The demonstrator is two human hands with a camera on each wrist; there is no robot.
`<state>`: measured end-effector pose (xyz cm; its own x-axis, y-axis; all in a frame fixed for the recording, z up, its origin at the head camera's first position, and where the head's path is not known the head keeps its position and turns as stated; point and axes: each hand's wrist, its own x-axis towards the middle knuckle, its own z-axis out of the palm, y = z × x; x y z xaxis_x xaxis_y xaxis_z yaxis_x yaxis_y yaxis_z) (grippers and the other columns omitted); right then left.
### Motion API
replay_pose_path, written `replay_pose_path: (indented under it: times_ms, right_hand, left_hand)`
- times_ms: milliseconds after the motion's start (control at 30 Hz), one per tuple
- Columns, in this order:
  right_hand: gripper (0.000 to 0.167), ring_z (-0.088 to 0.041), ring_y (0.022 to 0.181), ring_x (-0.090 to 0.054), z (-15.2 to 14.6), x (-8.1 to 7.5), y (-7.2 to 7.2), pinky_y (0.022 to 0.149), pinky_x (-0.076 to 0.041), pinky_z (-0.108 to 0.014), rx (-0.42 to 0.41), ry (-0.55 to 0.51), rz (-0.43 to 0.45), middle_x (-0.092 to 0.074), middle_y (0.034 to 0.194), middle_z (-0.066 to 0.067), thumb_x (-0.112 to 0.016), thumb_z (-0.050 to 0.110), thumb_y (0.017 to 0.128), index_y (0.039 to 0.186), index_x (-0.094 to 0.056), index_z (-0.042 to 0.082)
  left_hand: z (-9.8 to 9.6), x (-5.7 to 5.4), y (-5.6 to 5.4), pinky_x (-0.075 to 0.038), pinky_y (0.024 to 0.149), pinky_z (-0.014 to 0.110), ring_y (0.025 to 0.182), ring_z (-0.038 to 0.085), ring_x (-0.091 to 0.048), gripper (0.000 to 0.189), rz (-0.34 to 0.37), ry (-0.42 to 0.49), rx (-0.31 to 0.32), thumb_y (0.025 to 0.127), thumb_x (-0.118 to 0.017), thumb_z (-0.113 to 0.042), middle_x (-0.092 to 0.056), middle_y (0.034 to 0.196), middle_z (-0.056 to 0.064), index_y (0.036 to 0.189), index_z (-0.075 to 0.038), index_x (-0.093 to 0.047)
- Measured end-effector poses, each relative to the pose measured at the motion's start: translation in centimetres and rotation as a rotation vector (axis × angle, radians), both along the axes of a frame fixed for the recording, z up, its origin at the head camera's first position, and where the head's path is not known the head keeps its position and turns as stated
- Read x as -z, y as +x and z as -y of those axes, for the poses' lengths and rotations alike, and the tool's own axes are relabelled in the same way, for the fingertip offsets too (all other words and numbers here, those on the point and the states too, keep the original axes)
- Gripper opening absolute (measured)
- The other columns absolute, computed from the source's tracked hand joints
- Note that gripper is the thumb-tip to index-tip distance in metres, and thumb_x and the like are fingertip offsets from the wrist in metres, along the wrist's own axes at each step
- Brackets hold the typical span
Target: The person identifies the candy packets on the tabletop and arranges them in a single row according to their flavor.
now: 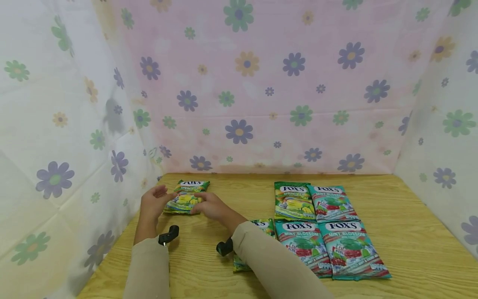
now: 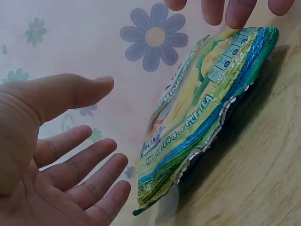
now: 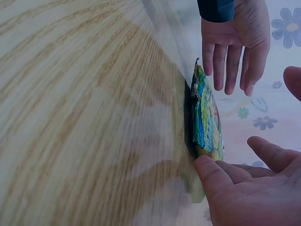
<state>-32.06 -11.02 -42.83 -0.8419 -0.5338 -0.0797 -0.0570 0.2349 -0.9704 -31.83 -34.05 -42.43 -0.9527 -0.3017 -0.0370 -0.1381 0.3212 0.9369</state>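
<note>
A green and yellow Fox's candy packet (image 1: 184, 200) lies flat at the table's far left, printed side up. My left hand (image 1: 150, 208) is just left of it, thumb spread from loosely bent fingers; the left wrist view shows a gap between this hand (image 2: 70, 155) and the packet (image 2: 197, 117). On the packet's right side is my right hand (image 1: 214, 207), its fingers extended. In the right wrist view its fingertips (image 3: 205, 165) reach the packet's near end (image 3: 207, 122), seemingly touching it. Neither hand grips the packet.
Right of centre, a green and yellow packet (image 1: 294, 203) and teal Mint Blossom packets (image 1: 332, 204) lie side by side, with more teal ones (image 1: 352, 249) nearer. Another green packet (image 1: 242, 262) is partly hidden beneath my right sleeve. Flowered cloth (image 1: 246, 95) encloses the wooden table (image 1: 410, 232).
</note>
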Motion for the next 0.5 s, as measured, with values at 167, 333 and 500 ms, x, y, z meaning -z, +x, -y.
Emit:
replay_pose_path:
  times_ms: [167,333,500]
  right_hand:
    - [0.071,-0.026,0.135,-0.054,-0.2,-0.3,0.2,0.112,-0.044,-0.055,0.029,0.023,-0.006,-0.039,0.165,-0.009,-0.075,0.028,0.09,0.155,-0.049,0.017]
    - [0.067,-0.018,0.098,-0.063,-0.7,-0.1,-0.1,0.097,-0.051,-0.051,0.055,0.02,-0.012,-0.054,0.152,-0.003,-0.075,0.026,0.091,0.154,-0.051,0.019]
    - [0.069,-0.027,0.118,-0.065,-2.2,-0.1,-0.8,0.099,-0.052,-0.052,0.016,-0.019,-0.027,-0.039,0.165,-0.008,-0.073,0.025,0.094,0.157,-0.047,0.017]
  left_hand:
    - [-0.2,-0.2,0.2,-0.035,0.123,0.051,0.152,0.037,-0.037,0.093,0.002,-0.001,0.048,0.092,-0.08,-0.036,-0.035,0.166,0.018,0.163,-0.005,-0.028]
    - [-0.4,-0.2,0.1,-0.036,0.122,0.049,0.152,0.037,-0.038,0.094,-0.007,-0.008,0.078,0.092,-0.08,-0.036,-0.035,0.166,0.018,0.163,-0.004,-0.027]
    - [-0.8,-0.6,-0.2,-0.036,0.122,0.049,0.151,0.036,-0.039,0.088,-0.042,-0.027,0.103,0.094,-0.079,-0.029,-0.038,0.165,0.018,0.163,-0.005,-0.029]
